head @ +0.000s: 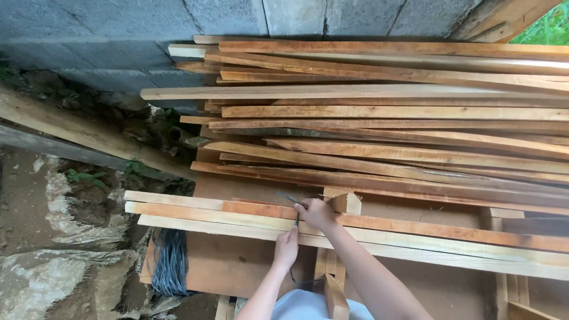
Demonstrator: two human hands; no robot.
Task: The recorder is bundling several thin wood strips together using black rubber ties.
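Timber everywhere: a loose stack of long reddish planks (391, 127) lies along a grey block wall (118, 35), filling the upper right of the view. Below the stack, three pale laths (195, 210) lie side by side across a brown board (237, 261), their left ends overhanging its left edge.

Right hand (316, 213) sits on the laths near the board's middle, fingers curled and clenched on a thin dark wire (288, 198). One short end of the wire sticks up and left from the fist, over the far lath. Left hand (287, 248) is just below, at the near edge of the laths, also closed; it appears to pinch the same wire, which runs down from the right hand past the laths. A dark loop of it shows beneath the left wrist, against the board. Exact finger contact there is too small to tell.

Small upright wood block (345, 202) stands just right of the right hand, touching the laths. Another short wood piece (335, 299) pokes up at the bottom edge, beside the right forearm.

Bundle of blue-grey cord (170, 264) hangs at the board's left edge, under the lath ends. Left of that: bare earth, stones, a few weeds (83, 176), and a weathered beam (77, 133) slanting along the foot of the wall.
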